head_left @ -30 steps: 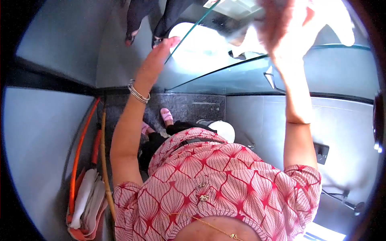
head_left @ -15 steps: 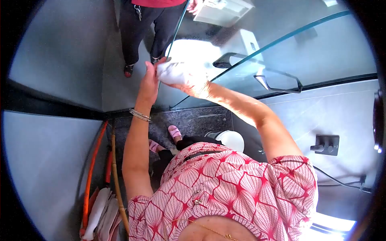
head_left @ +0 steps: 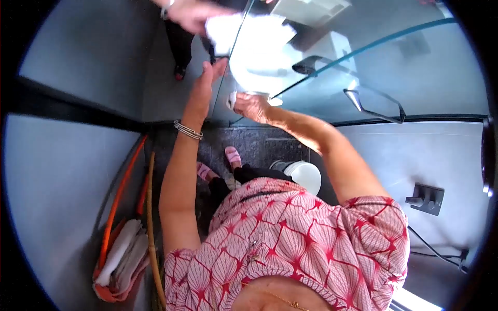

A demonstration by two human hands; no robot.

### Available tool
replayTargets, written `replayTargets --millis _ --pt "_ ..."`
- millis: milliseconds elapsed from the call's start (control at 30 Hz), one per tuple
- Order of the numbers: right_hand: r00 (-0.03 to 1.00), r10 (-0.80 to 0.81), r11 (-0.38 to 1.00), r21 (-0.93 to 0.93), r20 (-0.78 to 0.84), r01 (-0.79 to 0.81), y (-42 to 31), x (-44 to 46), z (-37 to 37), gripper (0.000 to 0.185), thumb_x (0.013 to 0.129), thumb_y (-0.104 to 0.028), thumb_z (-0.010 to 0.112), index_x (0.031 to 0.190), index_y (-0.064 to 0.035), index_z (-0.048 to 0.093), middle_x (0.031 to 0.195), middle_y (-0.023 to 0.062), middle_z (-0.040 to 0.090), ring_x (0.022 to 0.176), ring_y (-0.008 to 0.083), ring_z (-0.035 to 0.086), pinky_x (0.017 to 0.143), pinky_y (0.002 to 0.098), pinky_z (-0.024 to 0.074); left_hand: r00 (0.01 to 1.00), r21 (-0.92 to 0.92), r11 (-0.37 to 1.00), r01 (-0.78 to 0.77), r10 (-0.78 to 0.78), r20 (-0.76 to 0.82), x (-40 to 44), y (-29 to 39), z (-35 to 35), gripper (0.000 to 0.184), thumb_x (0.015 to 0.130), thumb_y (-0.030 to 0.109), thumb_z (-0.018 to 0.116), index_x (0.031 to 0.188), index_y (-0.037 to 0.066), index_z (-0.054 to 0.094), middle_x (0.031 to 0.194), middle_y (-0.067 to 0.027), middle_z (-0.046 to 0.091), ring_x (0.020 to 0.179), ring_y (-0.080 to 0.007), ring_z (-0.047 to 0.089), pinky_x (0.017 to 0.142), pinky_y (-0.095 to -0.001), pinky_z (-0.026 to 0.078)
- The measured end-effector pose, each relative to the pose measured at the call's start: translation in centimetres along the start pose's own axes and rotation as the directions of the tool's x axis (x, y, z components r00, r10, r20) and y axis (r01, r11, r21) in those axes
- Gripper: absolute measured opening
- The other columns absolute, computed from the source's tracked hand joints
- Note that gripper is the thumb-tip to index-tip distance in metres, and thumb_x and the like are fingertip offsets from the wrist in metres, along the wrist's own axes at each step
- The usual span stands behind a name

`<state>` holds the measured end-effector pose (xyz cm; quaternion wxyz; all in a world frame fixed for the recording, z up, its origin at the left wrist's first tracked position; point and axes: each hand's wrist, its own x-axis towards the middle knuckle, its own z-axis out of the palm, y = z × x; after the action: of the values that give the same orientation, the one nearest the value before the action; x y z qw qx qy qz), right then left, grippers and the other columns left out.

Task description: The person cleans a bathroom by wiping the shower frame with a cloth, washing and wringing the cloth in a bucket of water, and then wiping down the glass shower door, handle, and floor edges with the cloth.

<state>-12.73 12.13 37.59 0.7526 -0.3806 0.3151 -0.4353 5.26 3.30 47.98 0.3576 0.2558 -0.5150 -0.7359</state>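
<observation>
My left hand (head_left: 206, 92), with bracelets at its wrist, is raised beside the edge of a glass panel (head_left: 224, 88). Its thumb and fingers are apart and hold nothing. My right hand (head_left: 253, 108) is closed on a small crumpled white wad (head_left: 232, 100), which looks like tissue or cloth. Beyond my hands, another person's hand (head_left: 194, 16) reaches in from the top, blurred. At its fingertips is a white sheet-like thing (head_left: 220, 34), overexposed, so I cannot tell whether it is paper or cloth.
A glass door with a dark handle (head_left: 376, 106) stands to the right. A white bucket (head_left: 305, 177) sits on the dark floor by my feet. Long-handled mops (head_left: 122, 259) lean at the left wall. A black shower control (head_left: 425, 200) is on the right wall.
The white bundle between my hands is no longer there; a small wad stays in my right hand. My hands have moved apart. The other person's hand has come in from the top.
</observation>
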Motion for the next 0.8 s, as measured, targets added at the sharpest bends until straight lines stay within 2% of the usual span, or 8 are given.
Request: replayTargets --millis 33,100,200,233,300,367,433,800 --pt "1.000 0.014 1.000 0.018 0.004 -0.014 0.6 -0.8 0.9 0.032 0.077 -0.010 0.043 0.109 -0.0074 0.047 0.106 0.0046 0.049 0.103 0.0174 0.044 0.094 0.0283 0.0332 0.996 0.087 0.993 -0.075 0.079 -0.042 -0.9 -1.2 -1.1 0.060 0.091 0.047 0.024 0.122 -0.001 0.040 0.120 -0.0111 0.048 0.115 -0.0206 0.040 0.100 -0.0348 0.024" --pt "0.996 0.079 0.927 -0.365 -0.031 -0.085 -1.1 -1.7 3.1 0.032 0.072 -0.002 0.044 0.102 -0.0080 0.053 0.101 0.0042 0.052 0.101 0.0177 0.047 0.091 0.0279 0.0351 0.977 -0.002 1.000 0.011 -0.011 -0.211 -4.4 -2.8 -2.3 0.059 0.090 0.048 0.026 0.121 0.000 0.042 0.118 -0.0111 0.049 0.113 -0.0204 0.042 0.097 -0.0344 0.027" --pt "0.991 0.106 0.549 -0.827 -0.079 -0.124 -6.1 -1.8 7.6 0.036 0.063 0.009 0.047 0.091 -0.0089 0.061 0.094 0.0037 0.055 0.097 0.0181 0.050 0.087 0.0272 0.0381 0.899 -0.200 0.965 0.167 -0.233 -0.371 -10.7 -5.7 -5.0 0.057 0.089 0.049 0.030 0.120 0.003 0.043 0.116 -0.0108 0.051 0.109 -0.0198 0.046 0.091 -0.0334 0.034" --pt "0.953 0.235 0.783 -0.544 -0.192 -0.303 -7.0 -2.0 9.2 0.039 0.063 0.011 0.040 0.094 -0.0037 0.059 0.100 0.0076 0.055 0.093 0.0190 0.053 0.083 0.0251 0.0412 0.855 -0.313 0.911 0.268 -0.375 -0.359 -13.2 -7.0 -5.5 0.056 0.088 0.049 0.033 0.120 0.004 0.043 0.115 -0.0106 0.052 0.106 -0.0195 0.048 0.088 -0.0327 0.037" --pt "0.949 0.263 0.963 -0.003 -0.174 -0.268 -5.5 -2.2 8.3 0.042 0.064 0.013 0.041 0.101 -0.0027 0.055 0.103 0.0115 0.054 0.097 0.0218 0.052 0.087 0.0306 0.0410 0.835 -0.409 0.867 0.284 -0.433 -0.340 -16.9 -8.7 -5.6 0.054 0.088 0.048 0.035 0.119 0.005 0.044 0.114 -0.0103 0.053 0.103 -0.0194 0.050 0.085 -0.0322 0.039" --pt "0.942 0.303 0.929 0.263 -0.142 -0.259 -4.2 -2.4 8.5 0.044 0.063 0.013 0.041 0.103 -0.0025 0.052 0.103 0.0122 0.053 0.098 0.0231 0.052 0.089 0.0339 0.0406 0.812 -0.501 0.810 0.304 -0.496 -0.308 -19.2 -8.4 -4.8 0.052 0.088 0.047 0.037 0.118 0.006 0.044 0.112 -0.0099 0.053 0.099 -0.0194 0.052 0.082 -0.0317 0.041" --pt "0.974 0.134 0.818 0.575 -0.183 -0.005 -2.9 -2.7 9.4 0.042 0.067 0.007 0.042 0.108 -0.0031 0.048 0.105 0.0142 0.052 0.098 0.0270 0.053 0.091 0.0408 0.0399 0.816 -0.572 0.759 0.311 -0.522 -0.249 -20.0 -7.9 -3.3 0.050 0.088 0.046 0.038 0.120 0.007 0.043 0.115 -0.0084 0.051 0.102 -0.0185 0.049 0.082 -0.0309 0.038" --pt "0.950 0.119 0.746 0.658 -0.289 0.106 -4.0 -1.7 9.7 0.029 0.079 -0.013 0.044 0.104 0.0023 0.048 0.099 0.0155 0.056 0.091 0.0281 0.056 0.086 0.0392 0.0433 0.919 -0.755 0.605 0.252 -0.395 -0.010 -17.3 -7.2 0.8 0.048 0.089 0.042 0.039 0.122 0.007 0.041 0.119 -0.0077 0.048 0.106 -0.0209 0.046 0.090 -0.0371 0.036"
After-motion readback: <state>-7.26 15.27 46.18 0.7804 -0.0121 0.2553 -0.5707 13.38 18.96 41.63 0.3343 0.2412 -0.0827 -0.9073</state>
